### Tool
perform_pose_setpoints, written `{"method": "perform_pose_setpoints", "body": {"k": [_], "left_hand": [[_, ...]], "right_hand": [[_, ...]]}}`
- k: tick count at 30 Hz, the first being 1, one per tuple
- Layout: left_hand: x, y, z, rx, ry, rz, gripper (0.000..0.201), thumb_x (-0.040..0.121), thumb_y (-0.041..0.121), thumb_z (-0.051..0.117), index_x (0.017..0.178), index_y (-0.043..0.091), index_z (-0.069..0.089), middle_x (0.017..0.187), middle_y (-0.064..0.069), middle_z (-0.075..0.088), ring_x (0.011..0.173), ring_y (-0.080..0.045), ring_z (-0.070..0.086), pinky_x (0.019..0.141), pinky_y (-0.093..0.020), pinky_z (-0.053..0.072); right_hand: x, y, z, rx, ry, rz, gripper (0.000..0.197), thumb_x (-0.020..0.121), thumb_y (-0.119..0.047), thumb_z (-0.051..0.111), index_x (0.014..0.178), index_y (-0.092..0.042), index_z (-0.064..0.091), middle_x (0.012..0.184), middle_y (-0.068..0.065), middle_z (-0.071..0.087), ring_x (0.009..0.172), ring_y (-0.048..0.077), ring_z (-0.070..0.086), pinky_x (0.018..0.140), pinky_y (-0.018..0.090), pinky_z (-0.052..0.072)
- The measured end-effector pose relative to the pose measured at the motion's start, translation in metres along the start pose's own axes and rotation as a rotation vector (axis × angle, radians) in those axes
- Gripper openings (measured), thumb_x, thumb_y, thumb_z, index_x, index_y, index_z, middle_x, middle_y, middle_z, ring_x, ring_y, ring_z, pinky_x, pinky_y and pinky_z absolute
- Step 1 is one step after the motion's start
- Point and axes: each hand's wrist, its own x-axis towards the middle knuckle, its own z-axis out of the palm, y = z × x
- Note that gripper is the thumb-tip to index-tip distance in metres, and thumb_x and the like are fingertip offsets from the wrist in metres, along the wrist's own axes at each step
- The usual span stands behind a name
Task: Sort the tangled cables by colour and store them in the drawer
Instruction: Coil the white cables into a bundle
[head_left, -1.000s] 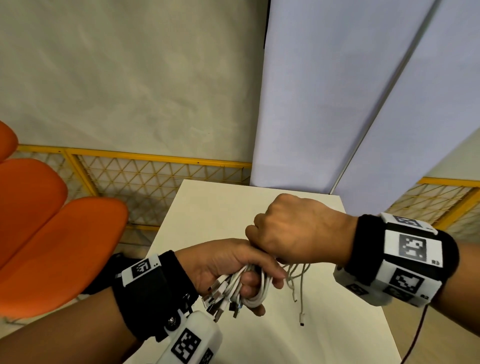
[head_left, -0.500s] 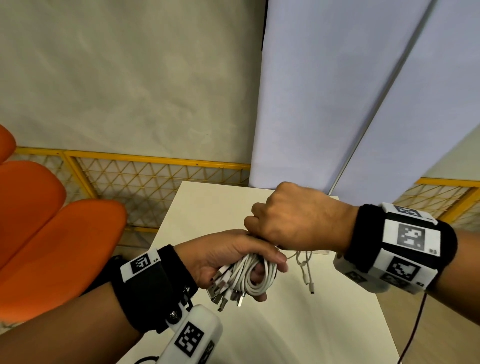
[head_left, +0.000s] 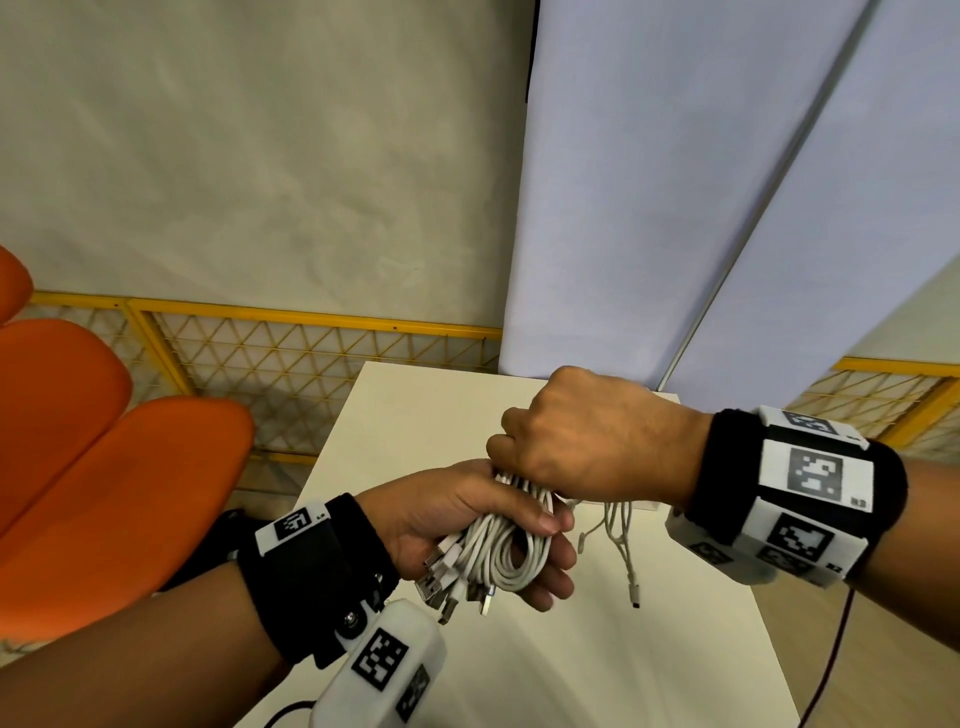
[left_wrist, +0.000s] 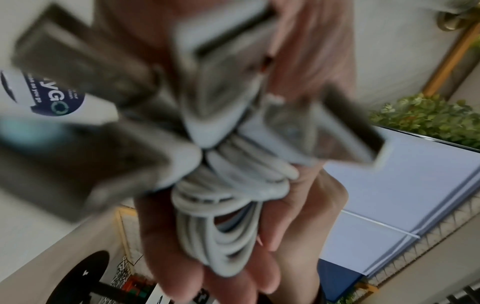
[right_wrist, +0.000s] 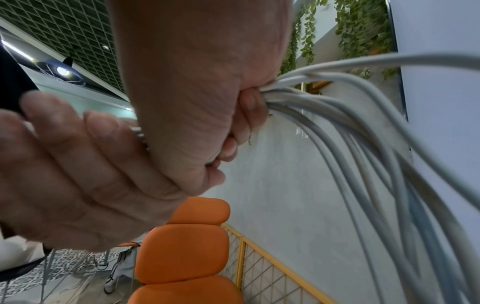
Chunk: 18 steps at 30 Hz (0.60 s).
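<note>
Orange chair (head_left: 104, 467) beside white table (head_left: 415, 415), yellow mesh fence (head_left: 311, 353), grey wall (head_left: 260, 156).

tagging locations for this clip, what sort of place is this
Probably an office lounge or shared workspace, not a home: orange padded seats, a yellow mesh partition, a grid ceiling with hanging plants, and a small white table.
</note>
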Motion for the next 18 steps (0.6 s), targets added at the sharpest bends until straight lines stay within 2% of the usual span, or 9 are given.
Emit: {"method": "perform_pose_setpoints", "body": {"k": [2,4,9,12,14,18], "left_hand": [[0.0007,-0.0017,-0.0025,-0.013,-0.055,0.018,0.011,0.082,0.004,0.069,0.091,0.008,0.065,0.075,-0.007,0.066,0.069,-0.023,0.068,0.066,-0.035,0.057],[0.0015,-0.0033,-0.0034,-0.034,-0.106,0.018,0.018,0.083,0.013,0.073,0.093,0.010,0.059,0.071,-0.001,0.060,0.065,-0.017,0.063,0.064,-0.031,0.055],[0.0027,-0.0075,-0.0036,0.027,-0.131,0.005,0.024,0.077,0.030,0.083,0.075,0.019,0.062,0.057,0.006,0.049,0.053,-0.009,0.054,0.058,-0.026,0.053],[0.0013,-0.0064,-0.0003,0.089,-0.042,-0.016,0.029,0.073,0.025,0.086,0.067,0.020,0.058,0.052,0.006,0.042,0.047,-0.008,0.048,0.053,-0.025,0.049],[-0.0001,-0.0055,0.0001,0.123,0.028,-0.036,0.025,0.073,0.019,0.080,0.068,0.019,0.055,0.049,0.005,0.037,0.044,-0.009,0.044,0.051,-0.024,0.046],[-0.0021,-0.0046,-0.0011,0.160,0.051,-0.052,0.023,0.075,0.018,0.076,0.066,0.018,0.056,0.050,0.004,0.038,0.044,-0.009,0.044,0.050,-0.025,0.046]], "right_hand": [[-0.0003,0.0000,-0.0003,0.008,0.015,-0.008,0.013,0.076,-0.020,0.073,0.072,-0.018,0.061,0.055,-0.004,0.051,0.045,0.020,0.022,0.045,0.027,0.018],[-0.0001,-0.0005,-0.0006,0.007,0.025,-0.011,0.014,0.074,-0.018,0.073,0.069,-0.017,0.059,0.054,-0.003,0.050,0.046,0.020,0.020,0.045,0.027,0.016],[0.0008,-0.0013,0.0007,0.015,0.019,-0.026,0.015,0.075,-0.016,0.073,0.070,-0.016,0.058,0.054,-0.002,0.049,0.045,0.020,0.022,0.045,0.027,0.015],[0.0014,-0.0013,-0.0006,0.017,0.027,-0.020,0.016,0.074,-0.015,0.073,0.069,-0.015,0.057,0.054,-0.002,0.048,0.044,0.020,0.021,0.046,0.027,0.012],[0.0017,-0.0032,-0.0011,0.030,0.036,-0.006,0.017,0.074,-0.014,0.073,0.070,-0.014,0.057,0.054,-0.002,0.048,0.044,0.020,0.022,0.048,0.027,0.008],[0.0023,-0.0091,0.0011,0.108,0.029,-0.001,0.014,0.077,-0.012,0.071,0.074,-0.014,0.057,0.061,0.000,0.052,0.045,0.020,0.041,0.047,0.029,0.015]]}}
